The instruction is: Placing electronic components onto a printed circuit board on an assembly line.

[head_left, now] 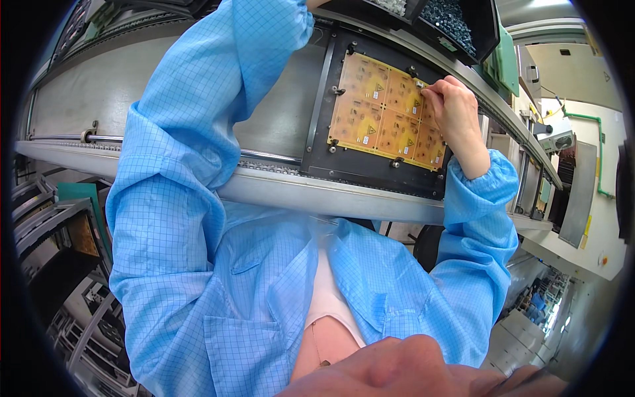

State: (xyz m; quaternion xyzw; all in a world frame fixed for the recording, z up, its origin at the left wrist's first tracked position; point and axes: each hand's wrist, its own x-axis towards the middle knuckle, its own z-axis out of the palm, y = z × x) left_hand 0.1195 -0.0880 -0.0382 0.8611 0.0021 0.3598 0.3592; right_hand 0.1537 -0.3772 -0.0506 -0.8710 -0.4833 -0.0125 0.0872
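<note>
A yellow-orange circuit board panel (380,109), divided into several sections with warning triangles and white labels, lies in a black carrier frame (317,139). Small clamps sit around its edges. Over the panel's far right part is my right hand (455,109), thumb and forefinger pinched together close to the board surface. A tiny pale part shows by the fingertips; whether they grip it is unclear. My left arm reaches up and across to the top edge, where just a sliver of my left hand (317,2) shows beside the bins. Its fingers are out of the picture.
Beyond the carrier stand black bins, one with dark blue small components (447,25), another with whitish ones (391,6). A metal conveyor rail (331,192) runs along the near side. Green boards (506,63) stand at the far right; racks (66,231) are at the left.
</note>
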